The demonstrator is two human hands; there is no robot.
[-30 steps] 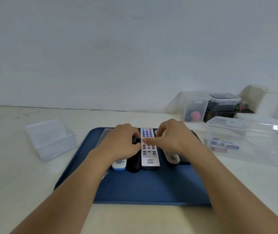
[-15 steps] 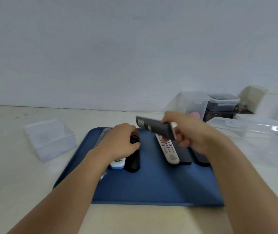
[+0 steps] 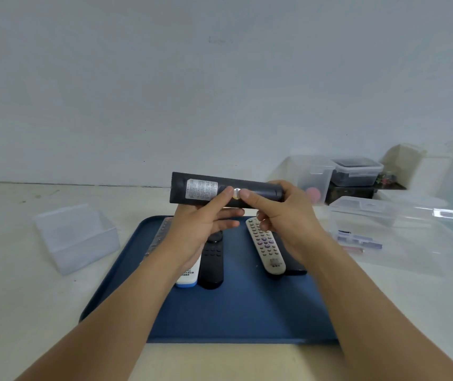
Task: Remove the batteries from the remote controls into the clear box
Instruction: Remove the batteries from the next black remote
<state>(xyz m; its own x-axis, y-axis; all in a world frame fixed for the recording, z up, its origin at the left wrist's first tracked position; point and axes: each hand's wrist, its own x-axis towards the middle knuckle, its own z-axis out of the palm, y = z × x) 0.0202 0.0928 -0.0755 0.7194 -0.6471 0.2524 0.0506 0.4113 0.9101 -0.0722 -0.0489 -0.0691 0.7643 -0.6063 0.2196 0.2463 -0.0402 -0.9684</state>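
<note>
A lidded dark container [image 3: 357, 171] sits by the white wall [image 3: 219, 78].

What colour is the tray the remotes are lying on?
Dark blue. The tray shows plainly in the head view, under the remotes.

A pale table [image 3: 13, 298] carries a blue tray [image 3: 233, 312] at the centre, a small clear box [image 3: 77, 237] to its left, and a large clear lidded box [image 3: 401, 232] and stacked containers [image 3: 354, 174] to its right.
</note>
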